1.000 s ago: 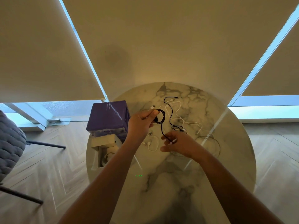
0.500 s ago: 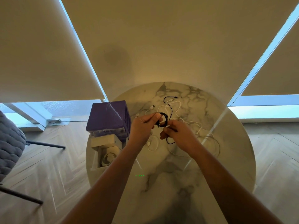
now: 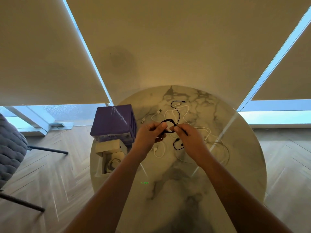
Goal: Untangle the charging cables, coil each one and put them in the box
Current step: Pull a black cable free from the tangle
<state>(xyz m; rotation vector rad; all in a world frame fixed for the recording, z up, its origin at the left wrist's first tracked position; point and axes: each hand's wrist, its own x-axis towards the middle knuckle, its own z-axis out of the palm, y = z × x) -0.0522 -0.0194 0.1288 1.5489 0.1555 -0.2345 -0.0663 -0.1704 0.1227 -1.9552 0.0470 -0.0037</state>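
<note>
Both hands meet above the round white marble table with grey veining (image 3: 218,165), sharing one thin black charging cable (image 3: 168,121) wound into a small loop; the left hand (image 3: 148,136) pinches the loop's left side between thumb and curled fingers, and the right hand (image 3: 188,137) pinches its right side the same way — a short black tail hangs below and curls near the right wrist. Beyond the hands a second black cable (image 3: 175,105) and several loose white charging cables (image 3: 183,109) lie crossed over one another on the marble; another white strand (image 3: 159,151) curls on the table under the left wrist, and a thin pale loop (image 3: 225,152) rests to the right. At the table's left edge sits an open white cardboard box (image 3: 107,158) with a coiled white cable inside; just behind it stands a purple rectangular box (image 3: 112,121). On the floor to the left — a grey knitted chair (image 3: 10,148) with dark legs.
</note>
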